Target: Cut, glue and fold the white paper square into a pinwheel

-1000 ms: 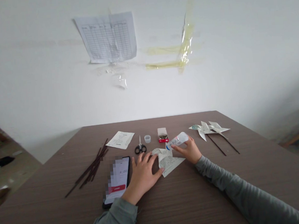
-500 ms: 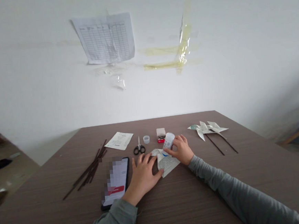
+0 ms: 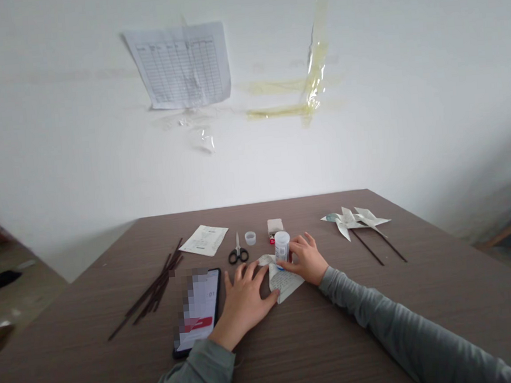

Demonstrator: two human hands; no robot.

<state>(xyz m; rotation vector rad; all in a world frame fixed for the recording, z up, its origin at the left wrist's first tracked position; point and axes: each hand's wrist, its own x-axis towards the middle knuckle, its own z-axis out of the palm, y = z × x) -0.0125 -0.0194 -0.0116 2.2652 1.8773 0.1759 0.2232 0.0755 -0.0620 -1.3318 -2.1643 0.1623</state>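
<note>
A folded sheet of handwritten paper (image 3: 283, 279) lies on the brown wood-grain table (image 3: 336, 321), with its point toward me. My left hand (image 3: 244, 298) rests flat beside it, with the fingertips on its left edge. My right hand (image 3: 306, 260) grips a white glue stick (image 3: 281, 246) upright, its lower end on the paper's far corner. A small translucent cap (image 3: 250, 238) stands apart near the scissors.
Black-handled scissors (image 3: 238, 253), a small box of pins (image 3: 275, 228) and a printed slip (image 3: 204, 240) lie at the far side. A smartphone (image 3: 198, 311) and loose dark sticks (image 3: 152, 291) are on the left. Paper pinwheels on sticks (image 3: 355, 222) lie far right.
My right hand has moved left and turned the glue stick from tilted to upright, bringing it down onto the paper. My left hand has stayed in place.
</note>
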